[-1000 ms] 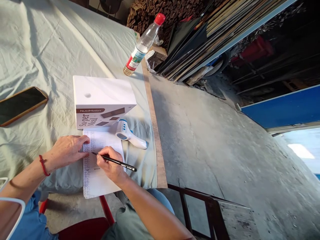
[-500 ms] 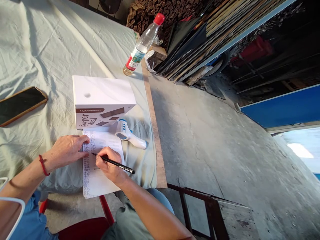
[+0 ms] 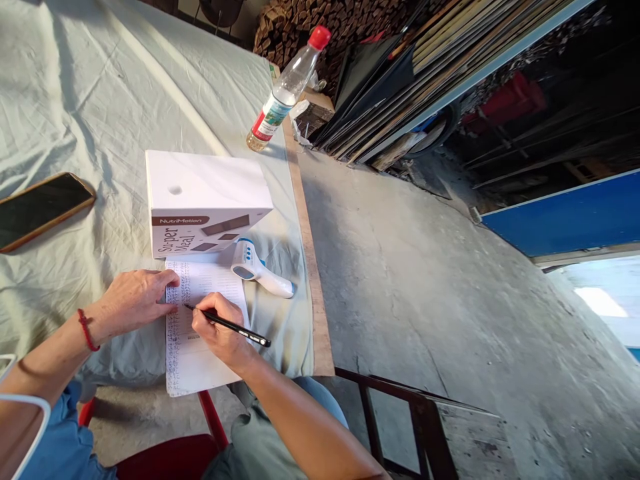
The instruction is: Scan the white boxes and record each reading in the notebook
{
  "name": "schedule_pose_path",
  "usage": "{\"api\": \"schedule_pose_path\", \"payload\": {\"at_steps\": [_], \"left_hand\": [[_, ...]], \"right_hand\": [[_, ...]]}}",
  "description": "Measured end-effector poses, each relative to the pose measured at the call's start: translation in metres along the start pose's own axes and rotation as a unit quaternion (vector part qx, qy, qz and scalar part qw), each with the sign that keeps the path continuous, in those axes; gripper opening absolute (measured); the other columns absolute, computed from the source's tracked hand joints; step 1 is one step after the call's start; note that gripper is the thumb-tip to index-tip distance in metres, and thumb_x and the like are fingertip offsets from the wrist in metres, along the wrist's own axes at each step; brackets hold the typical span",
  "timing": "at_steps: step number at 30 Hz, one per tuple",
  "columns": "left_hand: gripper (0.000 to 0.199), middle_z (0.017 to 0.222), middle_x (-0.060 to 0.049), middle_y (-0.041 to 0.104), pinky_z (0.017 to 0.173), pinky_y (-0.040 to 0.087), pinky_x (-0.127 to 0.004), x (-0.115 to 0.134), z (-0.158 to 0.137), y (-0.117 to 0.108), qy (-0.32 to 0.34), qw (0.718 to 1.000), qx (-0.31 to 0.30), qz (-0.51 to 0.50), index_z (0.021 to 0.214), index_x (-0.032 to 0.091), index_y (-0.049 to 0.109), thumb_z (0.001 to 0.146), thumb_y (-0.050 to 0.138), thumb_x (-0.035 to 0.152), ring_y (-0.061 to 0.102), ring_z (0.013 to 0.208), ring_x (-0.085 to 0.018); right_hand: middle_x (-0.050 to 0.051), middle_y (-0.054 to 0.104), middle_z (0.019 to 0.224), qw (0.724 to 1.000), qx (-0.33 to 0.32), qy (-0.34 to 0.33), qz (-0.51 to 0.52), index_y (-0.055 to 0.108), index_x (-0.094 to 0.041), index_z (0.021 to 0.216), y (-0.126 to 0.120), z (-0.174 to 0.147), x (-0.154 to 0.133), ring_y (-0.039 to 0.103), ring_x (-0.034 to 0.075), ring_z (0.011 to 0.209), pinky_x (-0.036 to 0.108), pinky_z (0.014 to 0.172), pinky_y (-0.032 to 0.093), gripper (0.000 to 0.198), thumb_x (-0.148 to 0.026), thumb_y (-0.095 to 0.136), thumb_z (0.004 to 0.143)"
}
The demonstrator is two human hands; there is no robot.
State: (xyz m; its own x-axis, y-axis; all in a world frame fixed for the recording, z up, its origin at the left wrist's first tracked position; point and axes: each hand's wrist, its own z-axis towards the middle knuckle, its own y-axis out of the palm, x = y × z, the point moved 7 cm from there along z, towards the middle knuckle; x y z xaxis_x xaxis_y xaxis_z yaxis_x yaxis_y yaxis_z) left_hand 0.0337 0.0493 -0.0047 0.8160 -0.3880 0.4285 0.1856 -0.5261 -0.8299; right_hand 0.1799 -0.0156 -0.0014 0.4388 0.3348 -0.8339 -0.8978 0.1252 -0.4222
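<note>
A black pen [image 3: 235,326] is pinched in my right hand [image 3: 221,331], its tip on a sheet of paper with handwriting and printed lines [image 3: 193,373]. My left hand [image 3: 137,303], with a red cord on the wrist, lies flat at the left edge of the paper, thumb and fingers apart. Just right of the paper's top rests a white and blue infrared thermometer [image 3: 263,270], partly over the sheet. Behind the paper stands a white NutriMotion box [image 3: 207,183], touching or close to its top edge.
A clear bottle with a red cap [image 3: 285,93] stands near the table's right edge. At the far left lies a phone [image 3: 43,210] on the wrinkled cloth [image 3: 115,113]. Below the table are a red chair [image 3: 170,460] and a dark frame [image 3: 425,427] on the concrete floor.
The pen tip and my right hand have shifted very slightly to the right along the paper. My left hand and the other things stay where they were.
</note>
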Motion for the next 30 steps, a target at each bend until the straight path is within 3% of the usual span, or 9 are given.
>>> {"api": "schedule_pose_path", "payload": {"at_steps": [30], "left_hand": [[0.031,0.071,0.002,0.061,0.060,0.036,-0.028,0.0005,0.0010,-0.0006,0.000,1.000,0.005,0.001,0.108,0.022,0.061,0.081,0.063,0.036,0.062,0.067,-0.021]], "right_hand": [[-0.004,0.055,0.062,0.999,0.035,0.028,-0.008,0.049,-0.022,0.070,-0.0047,-0.0038,0.0080,0.050,0.011,0.054,0.023,0.054,0.042,0.014,-0.019,0.053,0.083]]}}
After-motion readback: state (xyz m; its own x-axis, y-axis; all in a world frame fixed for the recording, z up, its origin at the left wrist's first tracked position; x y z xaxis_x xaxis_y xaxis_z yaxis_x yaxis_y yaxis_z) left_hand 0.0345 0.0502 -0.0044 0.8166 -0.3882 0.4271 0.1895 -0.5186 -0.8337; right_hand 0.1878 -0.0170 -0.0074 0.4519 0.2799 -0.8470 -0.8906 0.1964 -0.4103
